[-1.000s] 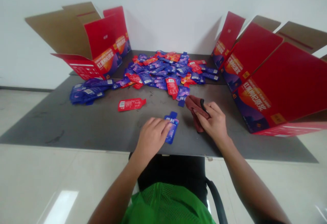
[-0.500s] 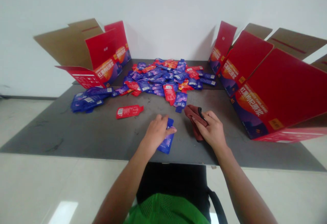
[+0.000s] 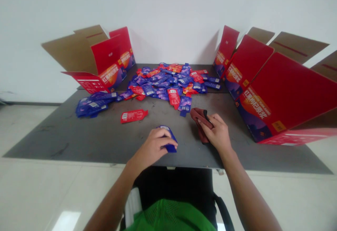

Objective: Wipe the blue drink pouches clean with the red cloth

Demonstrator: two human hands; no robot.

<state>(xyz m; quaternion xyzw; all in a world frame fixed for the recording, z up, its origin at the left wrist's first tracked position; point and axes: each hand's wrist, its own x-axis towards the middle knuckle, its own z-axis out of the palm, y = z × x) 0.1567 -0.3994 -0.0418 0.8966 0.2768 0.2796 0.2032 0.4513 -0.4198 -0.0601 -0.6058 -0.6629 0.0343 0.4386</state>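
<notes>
Blue pouch (image 3: 171,148): near the front edge of the table (image 3: 79,136), around the middle of that edge, partly covered by the left hand (image 3: 153,145).
Left fingers: curled over the pouch and seemingly pinching it; exactly where the thumb meets it is hidden.
Right hand (image 3: 219,134): thumb and fingers pinch a folded red-brown cloth (image 3: 197,114) with dark edging, apart from the pouch and closer to the table's right end.
Good handling: as I judge it, a light hold by the pouch's rim suits best, leaving the broad face uncovered and the thin film uncreased; the cloth should stay bunched, with a flat fold facing the pouch.
Pouch direction: a narrow blue end, probably the neck, points towards the front edge and slightly right; a pale label shows at the far end.
Long axis: slanting from far left to near right, more across to the front edge than along it, though the fingers hide its middle.
Red pouch (image 3: 133,116): flat beyond the left hand, neck towards the table's right end.
</notes>
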